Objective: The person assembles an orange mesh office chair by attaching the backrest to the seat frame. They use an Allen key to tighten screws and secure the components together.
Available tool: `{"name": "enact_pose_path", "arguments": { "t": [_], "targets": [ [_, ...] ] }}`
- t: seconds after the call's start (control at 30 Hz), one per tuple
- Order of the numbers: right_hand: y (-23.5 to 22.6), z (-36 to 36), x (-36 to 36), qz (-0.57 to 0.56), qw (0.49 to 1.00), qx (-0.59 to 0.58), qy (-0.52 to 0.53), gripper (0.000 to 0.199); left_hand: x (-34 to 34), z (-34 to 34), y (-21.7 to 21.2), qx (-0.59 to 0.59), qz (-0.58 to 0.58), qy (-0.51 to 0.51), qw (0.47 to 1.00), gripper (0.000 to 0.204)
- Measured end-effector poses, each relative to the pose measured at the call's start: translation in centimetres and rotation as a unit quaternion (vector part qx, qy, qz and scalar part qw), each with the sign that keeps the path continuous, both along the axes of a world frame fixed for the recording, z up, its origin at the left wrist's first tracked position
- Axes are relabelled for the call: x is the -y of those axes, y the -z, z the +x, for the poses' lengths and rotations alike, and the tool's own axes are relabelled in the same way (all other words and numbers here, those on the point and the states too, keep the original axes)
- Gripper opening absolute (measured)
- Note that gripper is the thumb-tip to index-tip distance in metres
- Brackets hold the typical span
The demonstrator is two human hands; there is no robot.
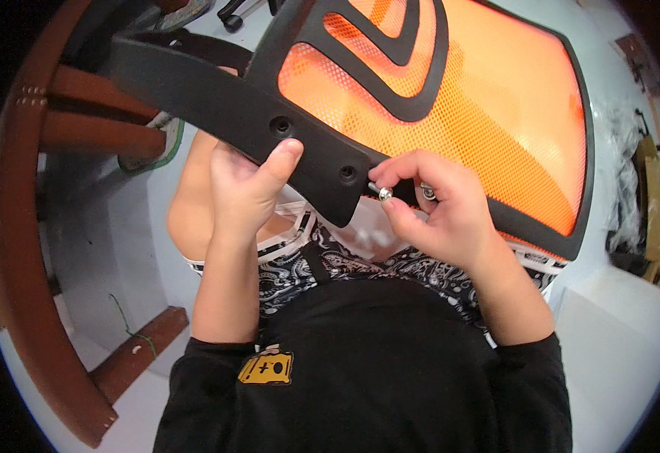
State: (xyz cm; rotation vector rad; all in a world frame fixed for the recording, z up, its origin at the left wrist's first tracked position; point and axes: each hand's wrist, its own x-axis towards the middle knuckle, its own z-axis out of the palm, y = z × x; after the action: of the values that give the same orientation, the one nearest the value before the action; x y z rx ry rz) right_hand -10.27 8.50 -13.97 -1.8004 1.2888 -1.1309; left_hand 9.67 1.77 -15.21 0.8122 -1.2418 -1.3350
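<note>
A chair backrest (pixel 496 98) with orange mesh and a black frame leans across my lap. Along its left edge runs a black plastic armrest (pixel 186 83), whose flat end has two round screw holes. My left hand (pixel 251 177) is closed around that end, thumb on top between the holes, fingers hidden beneath. Just right of the lower hole, my right hand (pixel 443 204) pinches a silver bolt (pixel 383 193) between thumb and forefinger, its shank pointing toward the armrest. A second silver bolt (pixel 427 192) shows in the curled fingers of the same hand.
Reddish-brown wooden beams (pixel 24 249) of a piece of furniture stand at the left. A chair caster (pixel 230 21) is on the floor at the far side. Clear plastic wrap (pixel 624 174) and cardboard (pixel 656 204) lie at the right.
</note>
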Motion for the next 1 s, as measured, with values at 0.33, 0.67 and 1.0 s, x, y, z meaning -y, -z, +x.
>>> {"name": "enact_pose_path", "arguments": {
  "t": [0.33, 0.67, 1.0],
  "targets": [
    [0.2, -0.1, 0.1, -0.026, 0.999, 0.023, 0.016, 0.013, 0.7, 0.8, 1.4, 0.027, -0.026, -0.017, 0.999, 0.042],
    [0.4, 0.1, 0.1, -0.028, 0.999, 0.041, 0.020, 0.012, 1.3, 2.0, 2.1, 0.053, -0.027, -0.010, 0.998, 0.048],
    [-0.2, -0.5, -0.1, 0.062, 0.997, 0.053, -0.006, 0.014, 0.5, 0.8, 1.1, 0.025, -0.022, 0.003, 0.999, 0.044]
  ]
}}
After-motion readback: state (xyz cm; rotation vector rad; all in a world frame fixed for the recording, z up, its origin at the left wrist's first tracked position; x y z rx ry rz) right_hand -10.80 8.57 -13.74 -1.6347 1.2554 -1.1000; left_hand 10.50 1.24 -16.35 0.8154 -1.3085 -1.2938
